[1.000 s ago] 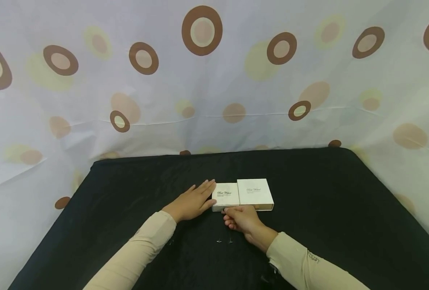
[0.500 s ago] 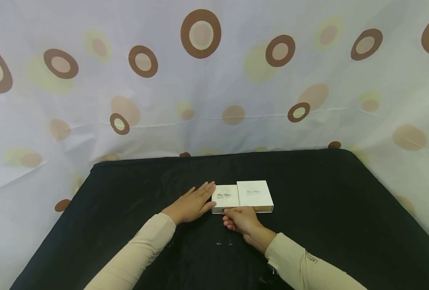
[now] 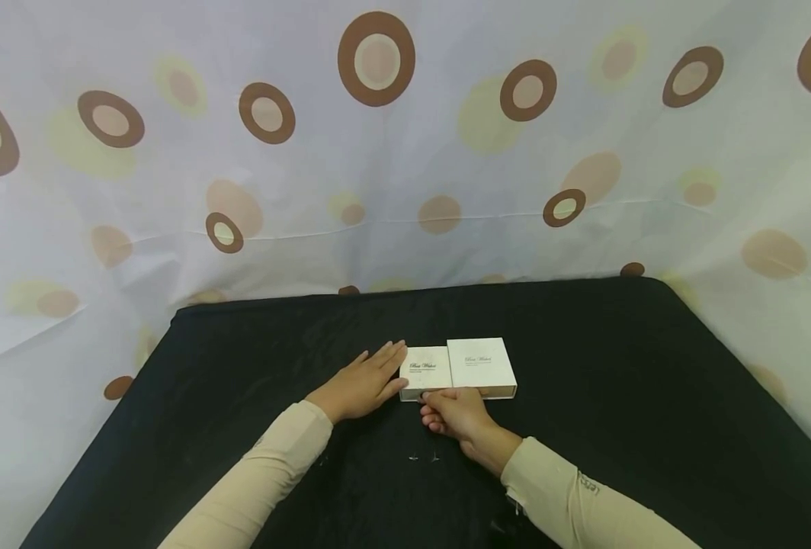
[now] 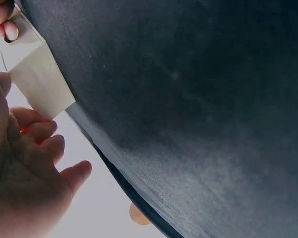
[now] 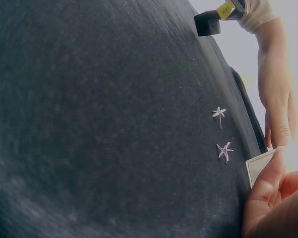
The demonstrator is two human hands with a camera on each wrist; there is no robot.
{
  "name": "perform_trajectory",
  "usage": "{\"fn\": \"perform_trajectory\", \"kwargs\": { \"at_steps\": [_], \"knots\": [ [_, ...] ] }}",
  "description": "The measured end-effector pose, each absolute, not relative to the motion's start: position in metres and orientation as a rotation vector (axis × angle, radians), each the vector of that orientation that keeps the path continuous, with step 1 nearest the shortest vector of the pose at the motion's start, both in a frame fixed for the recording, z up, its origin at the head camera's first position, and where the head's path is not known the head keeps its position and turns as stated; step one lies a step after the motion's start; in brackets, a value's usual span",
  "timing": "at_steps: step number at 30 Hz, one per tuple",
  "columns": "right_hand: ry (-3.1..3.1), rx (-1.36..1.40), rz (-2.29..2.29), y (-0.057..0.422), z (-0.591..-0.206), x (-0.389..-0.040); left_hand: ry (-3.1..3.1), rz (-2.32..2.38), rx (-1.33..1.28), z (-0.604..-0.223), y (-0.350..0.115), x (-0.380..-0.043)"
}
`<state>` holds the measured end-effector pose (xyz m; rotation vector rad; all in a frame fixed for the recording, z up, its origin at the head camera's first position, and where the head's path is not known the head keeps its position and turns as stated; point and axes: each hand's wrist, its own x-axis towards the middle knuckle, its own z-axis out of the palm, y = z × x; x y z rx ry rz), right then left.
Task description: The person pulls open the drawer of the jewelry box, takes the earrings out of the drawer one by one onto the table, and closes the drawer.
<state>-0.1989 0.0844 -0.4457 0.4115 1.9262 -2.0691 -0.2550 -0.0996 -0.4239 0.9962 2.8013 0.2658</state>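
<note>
Left hand [image 3: 364, 383], fingers straight, touches small white box [image 3: 427, 368] at left — right hand [image 3: 462, 419] pinches unclear dark bit [image 4: 9, 40] at front. Probably light, stiff card — grip side walls.

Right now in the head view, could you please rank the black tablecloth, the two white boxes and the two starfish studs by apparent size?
1. Black tablecloth
2. Right white box
3. Left white box
4. Left starfish stud and right starfish stud: too alike to rank
</note>
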Motion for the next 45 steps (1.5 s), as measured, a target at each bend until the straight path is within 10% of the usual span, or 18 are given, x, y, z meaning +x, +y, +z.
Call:
{"fn": "perform_trajectory", "kwargs": {
  "at_steps": [45],
  "knots": [
    [1.867,0.138,-1.949,0.182,-0.431,-0.153,2.797,0.075,1.201,-0.411,-0.037,-0.268]
  ]
}}
